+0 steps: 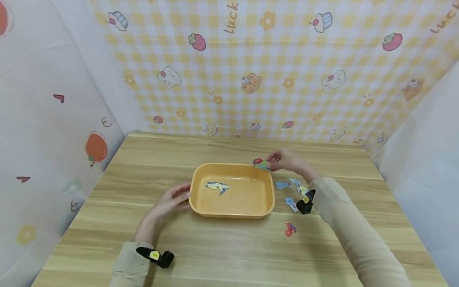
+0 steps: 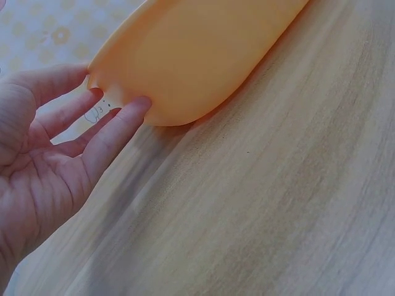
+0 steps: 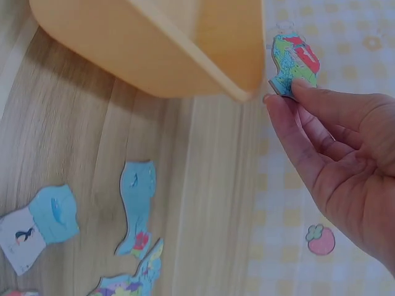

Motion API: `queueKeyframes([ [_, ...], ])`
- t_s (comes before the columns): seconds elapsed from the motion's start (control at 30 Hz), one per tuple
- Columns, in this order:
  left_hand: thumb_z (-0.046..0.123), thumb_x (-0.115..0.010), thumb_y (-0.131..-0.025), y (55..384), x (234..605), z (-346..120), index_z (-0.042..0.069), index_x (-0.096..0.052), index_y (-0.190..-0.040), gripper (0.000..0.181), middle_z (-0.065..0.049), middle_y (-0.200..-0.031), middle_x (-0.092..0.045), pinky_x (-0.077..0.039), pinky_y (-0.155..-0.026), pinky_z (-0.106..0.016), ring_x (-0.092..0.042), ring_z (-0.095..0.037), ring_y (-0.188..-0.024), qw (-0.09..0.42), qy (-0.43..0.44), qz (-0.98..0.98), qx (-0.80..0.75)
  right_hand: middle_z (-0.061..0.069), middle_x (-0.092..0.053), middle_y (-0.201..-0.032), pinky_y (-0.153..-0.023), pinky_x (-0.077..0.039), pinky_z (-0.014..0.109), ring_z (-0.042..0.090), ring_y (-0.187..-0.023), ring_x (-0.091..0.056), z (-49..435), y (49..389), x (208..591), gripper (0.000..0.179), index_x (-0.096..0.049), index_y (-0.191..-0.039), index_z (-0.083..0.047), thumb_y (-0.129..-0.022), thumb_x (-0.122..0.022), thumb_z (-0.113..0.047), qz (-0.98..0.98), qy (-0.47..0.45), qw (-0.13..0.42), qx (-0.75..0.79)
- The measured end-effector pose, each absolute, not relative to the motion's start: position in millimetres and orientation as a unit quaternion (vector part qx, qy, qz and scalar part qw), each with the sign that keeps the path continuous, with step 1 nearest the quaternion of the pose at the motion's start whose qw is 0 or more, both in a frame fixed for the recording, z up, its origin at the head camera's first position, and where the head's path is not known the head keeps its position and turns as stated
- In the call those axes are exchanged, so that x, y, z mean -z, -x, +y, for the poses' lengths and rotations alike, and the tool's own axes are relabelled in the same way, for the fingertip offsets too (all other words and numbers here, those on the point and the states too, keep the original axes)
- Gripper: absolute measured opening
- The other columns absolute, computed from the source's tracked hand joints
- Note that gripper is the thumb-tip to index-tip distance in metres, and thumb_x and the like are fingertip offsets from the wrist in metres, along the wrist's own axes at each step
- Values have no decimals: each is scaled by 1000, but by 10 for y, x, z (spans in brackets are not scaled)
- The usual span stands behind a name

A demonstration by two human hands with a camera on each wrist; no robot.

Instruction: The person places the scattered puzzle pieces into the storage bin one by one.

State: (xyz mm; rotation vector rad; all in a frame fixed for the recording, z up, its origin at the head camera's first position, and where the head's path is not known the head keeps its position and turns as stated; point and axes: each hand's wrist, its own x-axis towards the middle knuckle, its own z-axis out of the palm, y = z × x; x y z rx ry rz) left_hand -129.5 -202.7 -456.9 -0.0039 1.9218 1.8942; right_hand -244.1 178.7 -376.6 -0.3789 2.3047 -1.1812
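Note:
My right hand pinches a green, blue and red puzzle piece between thumb and fingers. It holds the piece at the back right corner of a yellow plastic tray, overlapping the rim in the head view. The fingertips of my left hand touch the outside of the tray's left end, with the fingers fairly straight. Inside the tray, to the left, lies a pale yellow and blue puzzle piece.
Right of the tray, several puzzle pieces lie on the wooden table, among them a blue one, a blue-and-white one and a red one. A checked cloth backdrop stands behind the table.

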Motion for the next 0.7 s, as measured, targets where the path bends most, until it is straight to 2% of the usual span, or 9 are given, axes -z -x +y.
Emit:
queueKeyframes([
  [0.3, 19, -54, -92, 1300, 4574, -2019, -2, -29, -139, 58, -24, -142, -32, -53, -89, -32, -55, -15, -108, 219, 10, 696, -684, 8, -57, -85, -73, -58, 29, 9, -70, -59, 1470, 2422, 3796, 25, -55, -105, 9, -84, -62, -2, 858, 154, 286, 399],
  [0.47, 20, -54, -92, 1304, 4579, -2008, -2, -29, -139, 58, -24, -142, -33, -53, -89, -33, -55, -17, -109, 218, 7, 699, -681, 11, -58, -84, -73, -58, 30, 11, -70, -58, 1307, 2394, 3848, 21, -57, -102, 10, -83, -62, 1, 864, 163, 289, 378],
  [0.7, 18, -53, -92, 1312, 4593, -2022, -3, -29, -140, 57, -25, -142, -32, -53, -88, -32, -54, -20, -111, 220, -3, 696, -684, 17, -65, -89, -70, -55, 23, 18, -78, -60, 1152, 2347, 3905, 15, -63, -94, 8, -81, -64, 1, 902, 222, 227, 293],
])
